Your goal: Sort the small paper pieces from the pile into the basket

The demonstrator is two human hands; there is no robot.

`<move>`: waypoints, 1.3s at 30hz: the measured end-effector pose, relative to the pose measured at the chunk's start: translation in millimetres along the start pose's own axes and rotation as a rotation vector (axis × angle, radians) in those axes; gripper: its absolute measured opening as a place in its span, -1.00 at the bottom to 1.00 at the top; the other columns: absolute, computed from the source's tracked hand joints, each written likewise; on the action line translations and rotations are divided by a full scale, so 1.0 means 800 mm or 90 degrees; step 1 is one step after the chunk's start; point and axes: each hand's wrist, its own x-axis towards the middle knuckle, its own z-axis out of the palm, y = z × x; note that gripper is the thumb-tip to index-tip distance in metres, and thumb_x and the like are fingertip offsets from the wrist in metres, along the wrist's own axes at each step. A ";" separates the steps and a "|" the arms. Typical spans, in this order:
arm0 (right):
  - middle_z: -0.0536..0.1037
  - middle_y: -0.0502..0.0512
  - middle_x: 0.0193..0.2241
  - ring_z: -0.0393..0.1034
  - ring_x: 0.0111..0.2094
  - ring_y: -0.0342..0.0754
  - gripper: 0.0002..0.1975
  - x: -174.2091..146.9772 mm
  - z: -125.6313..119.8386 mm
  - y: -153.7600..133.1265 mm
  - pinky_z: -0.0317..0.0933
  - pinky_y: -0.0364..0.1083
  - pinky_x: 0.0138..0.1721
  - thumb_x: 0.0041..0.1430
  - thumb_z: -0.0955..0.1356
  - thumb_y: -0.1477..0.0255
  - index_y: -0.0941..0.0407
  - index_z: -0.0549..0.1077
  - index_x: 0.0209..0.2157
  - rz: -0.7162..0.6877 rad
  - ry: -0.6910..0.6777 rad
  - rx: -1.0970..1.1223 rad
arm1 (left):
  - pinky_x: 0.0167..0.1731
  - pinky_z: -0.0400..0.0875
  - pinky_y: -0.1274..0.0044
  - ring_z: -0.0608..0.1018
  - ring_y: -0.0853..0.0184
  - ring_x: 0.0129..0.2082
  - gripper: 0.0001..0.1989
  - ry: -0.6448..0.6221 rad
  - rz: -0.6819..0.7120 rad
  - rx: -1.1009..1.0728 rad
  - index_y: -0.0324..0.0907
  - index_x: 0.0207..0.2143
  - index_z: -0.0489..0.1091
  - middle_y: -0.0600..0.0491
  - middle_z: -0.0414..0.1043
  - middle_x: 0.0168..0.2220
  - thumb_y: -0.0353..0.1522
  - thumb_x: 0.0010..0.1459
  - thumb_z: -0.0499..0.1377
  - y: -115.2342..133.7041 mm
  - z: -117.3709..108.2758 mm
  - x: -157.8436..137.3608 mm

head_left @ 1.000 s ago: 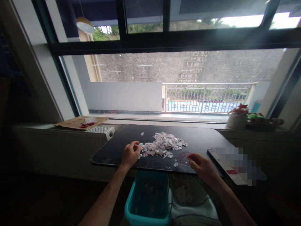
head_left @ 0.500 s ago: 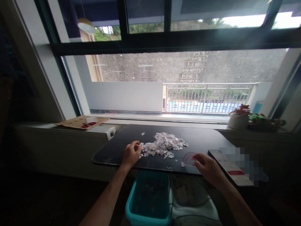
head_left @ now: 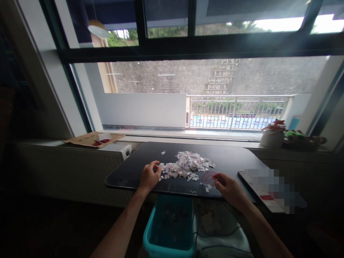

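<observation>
A heap of small cut paper pieces (head_left: 188,163) lies on the dark table (head_left: 129,168). At the heap's left edge rests my left hand (head_left: 150,175), fingers loosely curved and apart, touching or almost touching the nearest scraps; I see nothing held in it. My right hand (head_left: 227,184) pinches the right side of a clear protractor (head_left: 207,178) with reddish markings. The protractor is low over the table, right of the heap's front. A few loose paper bits (head_left: 208,188) lie by its lower edge.
Below the table's front edge stand a turquoise bin (head_left: 150,229) and a pale container (head_left: 223,243) with cables across it. A tablet-like device (head_left: 266,197), partly blurred, lies at the right. Red scissors (head_left: 102,142) rest on brown paper (head_left: 80,139) on the sill. A flowerpot (head_left: 272,138) stands right.
My right hand has moved a little left with the protractor, toward the loose paper bits, and those bits have shifted slightly. The left hand stays in place.
</observation>
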 end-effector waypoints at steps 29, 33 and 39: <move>0.53 0.01 -0.48 0.39 -0.47 -0.07 -0.74 0.009 0.027 -0.018 0.13 -0.16 -0.45 0.03 0.20 0.35 0.07 0.43 -0.28 -0.039 0.019 -0.092 | -0.21 0.35 0.41 0.46 0.20 -0.22 -0.67 0.009 0.006 -0.008 -0.20 -0.22 0.40 -0.01 0.46 -0.38 -0.24 0.00 0.04 -0.004 0.002 0.001; 0.52 0.00 -0.50 0.39 -0.46 -0.07 -0.77 0.006 0.020 -0.015 0.13 -0.16 -0.43 0.01 0.20 0.36 0.07 0.44 -0.33 -0.029 0.024 -0.096 | -0.20 0.34 0.41 0.46 0.20 -0.22 -0.67 0.003 0.006 -0.008 -0.21 -0.21 0.39 -0.02 0.46 -0.38 -0.25 0.01 0.03 -0.003 0.002 0.000; 0.52 0.02 -0.49 0.39 -0.46 -0.07 -0.77 0.001 0.014 -0.016 0.14 -0.15 -0.41 0.01 0.21 0.36 0.09 0.43 -0.34 -0.023 0.018 -0.080 | -0.20 0.34 0.41 0.46 0.18 -0.19 -0.67 -0.003 -0.004 -0.008 -0.20 -0.21 0.39 -0.01 0.45 -0.38 -0.24 0.01 0.04 -0.001 0.001 0.000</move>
